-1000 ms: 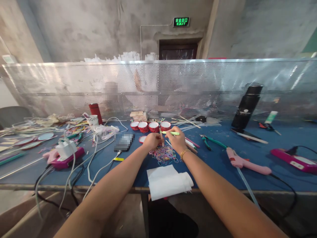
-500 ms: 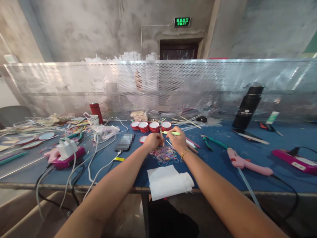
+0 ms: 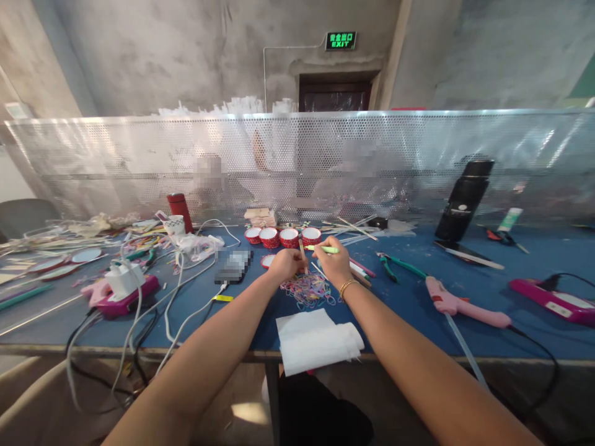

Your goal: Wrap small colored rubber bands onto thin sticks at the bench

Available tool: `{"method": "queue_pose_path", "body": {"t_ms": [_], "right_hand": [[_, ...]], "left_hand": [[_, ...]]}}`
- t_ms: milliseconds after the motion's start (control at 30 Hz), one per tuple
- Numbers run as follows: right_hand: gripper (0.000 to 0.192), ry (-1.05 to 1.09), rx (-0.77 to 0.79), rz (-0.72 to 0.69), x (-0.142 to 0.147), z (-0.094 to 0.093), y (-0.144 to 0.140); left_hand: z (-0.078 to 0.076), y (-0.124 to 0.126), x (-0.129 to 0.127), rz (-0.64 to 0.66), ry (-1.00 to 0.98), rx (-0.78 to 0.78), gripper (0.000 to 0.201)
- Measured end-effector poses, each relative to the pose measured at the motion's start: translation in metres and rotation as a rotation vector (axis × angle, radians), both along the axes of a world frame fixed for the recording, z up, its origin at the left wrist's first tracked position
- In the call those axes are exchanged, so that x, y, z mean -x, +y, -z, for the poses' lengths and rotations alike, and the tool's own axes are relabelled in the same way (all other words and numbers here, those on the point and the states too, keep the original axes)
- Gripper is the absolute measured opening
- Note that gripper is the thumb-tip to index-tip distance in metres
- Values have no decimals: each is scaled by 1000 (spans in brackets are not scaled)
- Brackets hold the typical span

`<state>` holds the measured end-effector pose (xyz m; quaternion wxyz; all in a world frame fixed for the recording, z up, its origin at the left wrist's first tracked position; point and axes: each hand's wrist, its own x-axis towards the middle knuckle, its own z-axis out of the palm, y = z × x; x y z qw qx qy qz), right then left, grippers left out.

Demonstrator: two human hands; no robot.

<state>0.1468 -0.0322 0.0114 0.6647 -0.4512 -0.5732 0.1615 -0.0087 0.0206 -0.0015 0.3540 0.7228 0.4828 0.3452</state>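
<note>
Green stick [image 3: 321, 249] is lying crosswise, pinched in the right hand [image 3: 334, 263]; the left hand [image 3: 286, 263] (fingers curled) is gripping an upright wooden stick [image 3: 303, 255].

Both bare forearms stretch forward and converge at mid-table, where the left hand [image 3: 286, 262] is curled into a loose fist with knuckles up and fingers pinched closed, while the right hand [image 3: 333, 259], a gold bracelet at its wrist, is likewise closed in a fingertip pinch just beside it.
</note>
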Motion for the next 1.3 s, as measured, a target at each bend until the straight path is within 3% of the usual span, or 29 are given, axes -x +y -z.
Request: {"method": "queue_pose_path", "body": {"t_ms": [200, 433, 667, 867, 1133, 1300], "right_hand": [[14, -12, -4, -58, 2, -1, -2], [16, -4, -11, 9, 0, -1, 0], [15, -28, -6, -56, 4, -1, -3], [17, -31, -19, 21, 0, 1, 1], [15, -29, -11, -61, 4, 0, -2], [16, -43, -19, 12, 1, 1, 1]], "left_hand": [[-2, -2, -2, 10, -26, 25, 6], [-2, -2, -1, 18, -12, 20, 5], [-5, -7, -3, 7, -64, 33, 8], [-3, -3, -1, -12, -15, 2, 7], [-3, -4, 0, 2, 18, -26, 9], [1, 1, -1, -11, -6, -3, 6]]}}
